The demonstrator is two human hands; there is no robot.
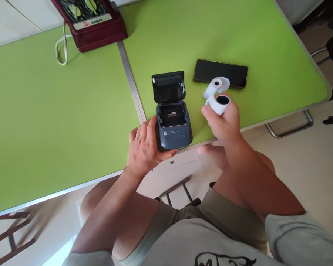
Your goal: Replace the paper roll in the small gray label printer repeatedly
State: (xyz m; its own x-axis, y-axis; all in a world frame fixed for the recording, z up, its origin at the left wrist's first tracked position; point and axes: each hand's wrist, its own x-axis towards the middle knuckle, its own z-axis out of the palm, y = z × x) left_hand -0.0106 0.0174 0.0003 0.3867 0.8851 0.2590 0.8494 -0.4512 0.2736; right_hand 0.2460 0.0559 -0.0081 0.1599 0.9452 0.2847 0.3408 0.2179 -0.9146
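Observation:
A small dark blue label printer (174,135) stands near the front edge of the green table, its black lid (168,88) swung up and its paper bay exposed. My left hand (144,147) rests against the printer's left side, thumb along its front base, fingers wrapped round it. To the right of the printer, my right hand (224,120) grips a white paper roll (218,107) with a dark hollow core. Just behind that roll, a second white paper roll (211,87) with a narrower core and a loose curled end lies by the phone.
A black smartphone (220,72) lies on the green table (72,122) behind the rolls. At the back left stands a dark red appliance (100,37) with a white cord (63,51). A metal strip (130,79) crosses the tabletop. Stool legs (180,188) show below.

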